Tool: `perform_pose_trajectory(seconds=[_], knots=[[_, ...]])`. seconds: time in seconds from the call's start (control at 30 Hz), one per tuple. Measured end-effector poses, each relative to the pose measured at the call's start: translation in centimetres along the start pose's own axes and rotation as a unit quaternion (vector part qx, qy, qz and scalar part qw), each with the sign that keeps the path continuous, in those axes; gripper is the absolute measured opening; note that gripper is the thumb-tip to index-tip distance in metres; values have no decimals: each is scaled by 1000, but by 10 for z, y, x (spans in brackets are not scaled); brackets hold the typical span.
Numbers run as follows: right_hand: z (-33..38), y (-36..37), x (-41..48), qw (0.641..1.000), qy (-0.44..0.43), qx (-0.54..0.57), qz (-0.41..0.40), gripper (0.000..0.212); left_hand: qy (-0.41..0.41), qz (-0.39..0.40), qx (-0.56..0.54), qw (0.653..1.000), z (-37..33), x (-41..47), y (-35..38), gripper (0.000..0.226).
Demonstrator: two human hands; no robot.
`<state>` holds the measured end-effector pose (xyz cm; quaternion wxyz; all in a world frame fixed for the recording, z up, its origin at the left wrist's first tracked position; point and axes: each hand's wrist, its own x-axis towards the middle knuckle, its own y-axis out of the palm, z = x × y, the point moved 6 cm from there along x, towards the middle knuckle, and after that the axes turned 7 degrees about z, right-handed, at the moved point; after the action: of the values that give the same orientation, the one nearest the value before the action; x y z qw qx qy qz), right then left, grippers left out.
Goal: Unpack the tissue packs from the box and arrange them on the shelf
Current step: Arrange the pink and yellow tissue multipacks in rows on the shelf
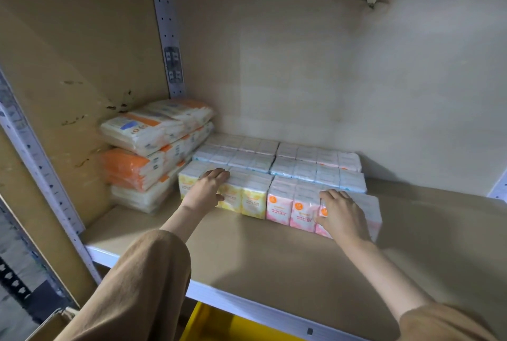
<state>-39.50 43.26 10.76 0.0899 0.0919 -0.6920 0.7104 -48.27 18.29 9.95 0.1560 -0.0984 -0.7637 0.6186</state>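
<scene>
Shelf (274,258) partly stocked: rows of tissue packs behind the yellow pack (252,198). Left hand (205,190) rests flat on that pack; right hand (340,214) grips the pink pack (285,209) beside it. Box not visible; remaining quantity undeterminable.

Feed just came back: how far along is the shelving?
Done: two back rows of blue packs sit on the shelf. In hand: left hand on the yellow packs, right hand on the pink packs, front row. Left: can't tell; the box is out of view.
</scene>
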Motion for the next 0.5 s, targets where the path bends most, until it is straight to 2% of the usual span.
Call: perform_pose_trajectory(seconds=[0.13,0.27,0.33,0.4,0.5], knots=[[3,-3,-2,999,-9,6,-34,48,-1,4,11,1000,0,-1,-2,64],[-3,-11,2,998,12,50,39,40,-2,17,22,1000,1,-6,-5,63],[-13,-16,9,985,30,150,77,44,-12,22,13,1000,2,-6,-13,57],[-24,-29,22,969,57,236,48,40,-9,10,-3,1000,1,-1,-24,45],[-41,-35,45,962,86,259,-6,29,9,-32,-36,999,-7,14,-36,35]])
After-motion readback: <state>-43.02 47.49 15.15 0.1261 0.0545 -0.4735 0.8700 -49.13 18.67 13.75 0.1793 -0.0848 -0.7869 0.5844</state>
